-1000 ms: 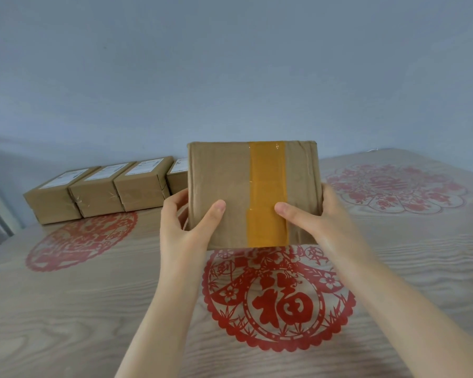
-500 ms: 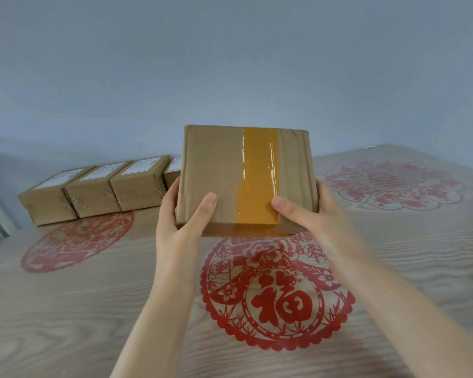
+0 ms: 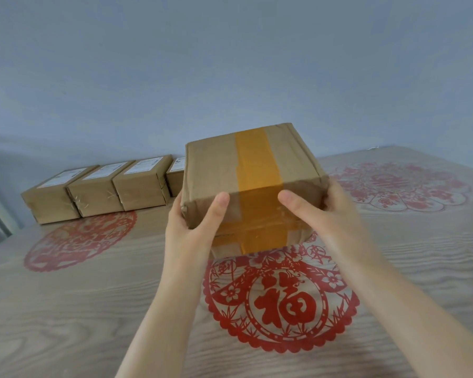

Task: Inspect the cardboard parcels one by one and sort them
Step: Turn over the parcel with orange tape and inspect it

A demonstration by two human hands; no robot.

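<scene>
Parcel [image 3: 216, 165] gripped between left hand [image 3: 191, 227], right hand [image 3: 328, 214]

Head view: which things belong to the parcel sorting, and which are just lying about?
Job: taped parcel, held by left hand and right hand; row of labelled parcels behind.
Lying about: table; red paper-cut decorations.

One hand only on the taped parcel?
No: left hand and right hand both grip the taped parcel, one at each side.
</scene>
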